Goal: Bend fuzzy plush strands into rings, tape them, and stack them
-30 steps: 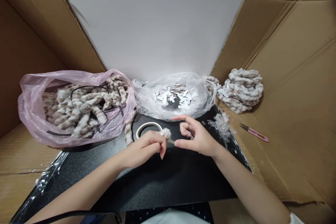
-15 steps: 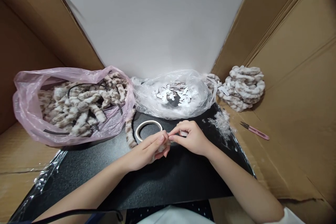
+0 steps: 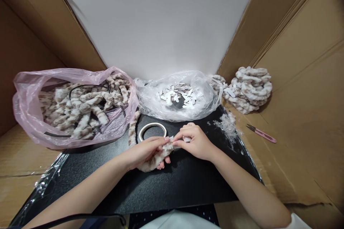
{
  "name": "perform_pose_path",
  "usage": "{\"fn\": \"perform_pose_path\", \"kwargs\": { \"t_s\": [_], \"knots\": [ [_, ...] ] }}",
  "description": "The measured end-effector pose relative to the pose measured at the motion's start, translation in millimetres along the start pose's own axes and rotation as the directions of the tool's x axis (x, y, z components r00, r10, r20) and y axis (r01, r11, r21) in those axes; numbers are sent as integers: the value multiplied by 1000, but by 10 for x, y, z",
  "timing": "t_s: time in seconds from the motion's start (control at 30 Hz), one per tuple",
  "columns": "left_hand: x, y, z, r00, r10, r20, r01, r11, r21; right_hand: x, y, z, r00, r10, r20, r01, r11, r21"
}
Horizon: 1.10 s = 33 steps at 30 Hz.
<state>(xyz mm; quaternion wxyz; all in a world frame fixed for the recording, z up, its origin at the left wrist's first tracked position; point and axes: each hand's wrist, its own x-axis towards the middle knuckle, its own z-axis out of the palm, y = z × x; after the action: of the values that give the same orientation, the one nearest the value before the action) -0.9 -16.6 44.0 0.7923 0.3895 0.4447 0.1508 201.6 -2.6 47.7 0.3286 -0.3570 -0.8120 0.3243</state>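
My left hand is wrapped round a furry brown-and-white cord, its thumb on top near the cord's end. The cord loops back to the left, and part of it runs beside a roll of tape lying flat on the table. My right hand pinches a small white piece at the cord's end, thumb and forefinger together. Whether that piece is tape or a tag I cannot tell. The fingertips of both hands almost touch.
On the left a pink plastic bag holds furry cords and black strips. A clear bag with white-tabbed pieces stands at the back. To the right are a coiled furry cord, fluff scraps and pink thread snips. Cardboard walls flank the black table.
My left hand has shifted slightly left and its fingers have turned, so more of the furry cord shows. My right hand stays pinched at the cord's end, nearly in place.
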Motion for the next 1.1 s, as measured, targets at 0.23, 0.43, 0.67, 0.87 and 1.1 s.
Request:
{"fn": "perform_pose_path", "kwargs": {
  "t_s": [0.23, 0.43, 0.67, 0.87, 1.1],
  "knots": [
    [-46, 67, -113, 980, -154, 127, 119, 963, 243, -13, -20, 9, 999, -26, 35, 27, 999, -43],
    [-96, 104, -74, 988, -36, 150, 0, 972, 236, -26, -18, 20, 997, -37, 70, 43, 996, -75],
    [-35, 22, -35, 986, 51, 161, -69, 992, 105, -29, -48, 25, 999, 40, -18, -41, 999, -34],
    [92, -33, 8, 913, 401, -74, -335, 841, 426, -73, -94, 30, 995, 99, 26, -102, 922, 373],
    [25, 7, 172, 809, 587, -27, -421, 612, 670, -62, -137, 169, 990, 135, 39, -139, 975, 172]
  ]
}}
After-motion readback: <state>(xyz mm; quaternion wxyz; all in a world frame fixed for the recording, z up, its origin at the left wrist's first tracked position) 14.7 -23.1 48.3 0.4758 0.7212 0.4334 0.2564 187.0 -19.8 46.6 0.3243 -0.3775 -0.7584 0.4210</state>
